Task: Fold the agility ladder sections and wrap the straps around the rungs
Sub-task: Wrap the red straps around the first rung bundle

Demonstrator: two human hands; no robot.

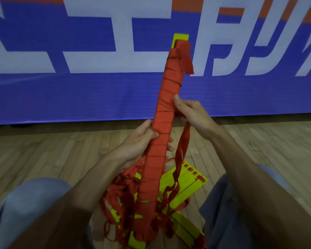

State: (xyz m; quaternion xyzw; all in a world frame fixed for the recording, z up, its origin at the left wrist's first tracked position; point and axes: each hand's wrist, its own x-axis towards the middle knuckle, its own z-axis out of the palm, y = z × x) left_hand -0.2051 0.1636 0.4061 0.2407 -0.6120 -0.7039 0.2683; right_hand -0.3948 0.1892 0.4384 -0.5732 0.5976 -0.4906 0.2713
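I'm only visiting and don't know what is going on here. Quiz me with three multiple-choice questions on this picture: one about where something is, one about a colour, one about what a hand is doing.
1. Where do the loose flat yellow plastic rungs lie?
A. On the wooden floor between the person's legs
B. On a table
C. Hung on the wall

2. What colour is the fabric strap wound round the held bundle?
A. Blue
B. Red
C. White

3. What is the left hand doing?
A. Resting flat on the floor
B. Gripping the bundle
C. Holding a ball

Answers: 1 A, the rungs rest on the boards near the knees; 2 B, red turns cover the bundle nearly to its yellow tip; 3 B, its fingers curl round the bundle's middle.
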